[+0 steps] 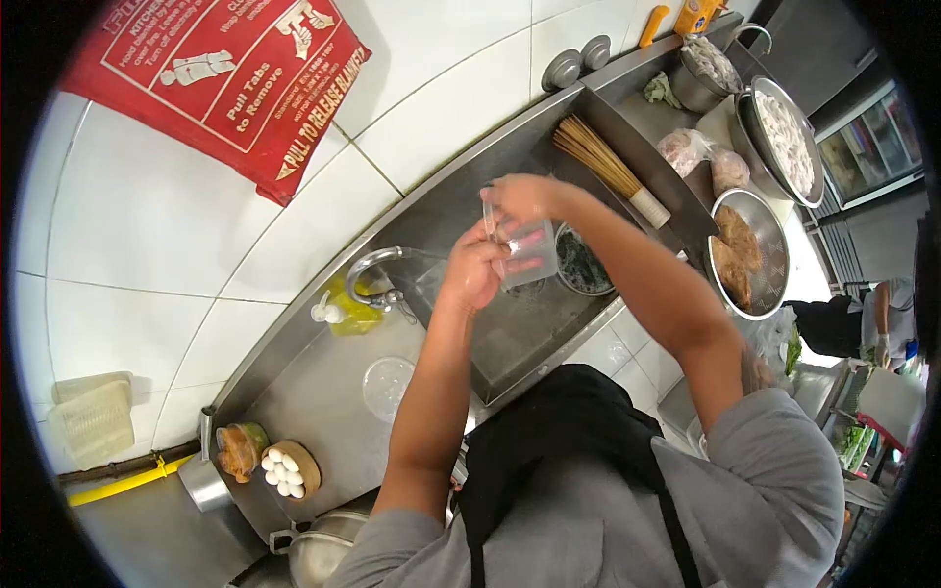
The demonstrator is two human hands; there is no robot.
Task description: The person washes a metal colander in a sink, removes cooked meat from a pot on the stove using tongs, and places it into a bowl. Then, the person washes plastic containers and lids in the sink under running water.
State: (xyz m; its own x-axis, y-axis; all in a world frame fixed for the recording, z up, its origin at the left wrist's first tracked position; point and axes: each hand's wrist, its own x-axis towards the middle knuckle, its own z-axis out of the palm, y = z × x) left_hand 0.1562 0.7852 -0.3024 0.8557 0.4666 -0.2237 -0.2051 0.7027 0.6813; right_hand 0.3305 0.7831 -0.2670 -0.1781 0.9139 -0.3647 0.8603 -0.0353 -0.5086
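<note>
Over the sink [500, 358], a clear plastic container [529, 257] is tilted in my left hand [474, 267], whose fingers show through its wall. My right hand [527, 199] is at the container's upper rim, fingers curled down against it and slightly blurred. Below my right forearm, a round bowl [582, 263] with dark contents stands in the sink. The curved faucet [377, 263] is to the left of my left hand. A round clear plastic piece [388, 386] lies on the steel counter beside my left forearm.
A bundle of wooden sticks [600, 157] lies right of the sink, near a colander [750, 220] with brown food. Further left are a yellow soap bottle [351, 312] and a small basket of eggs [291, 468]. A red fire-blanket pouch [221, 88] hangs on the wall. Another person [872, 323] stands far right.
</note>
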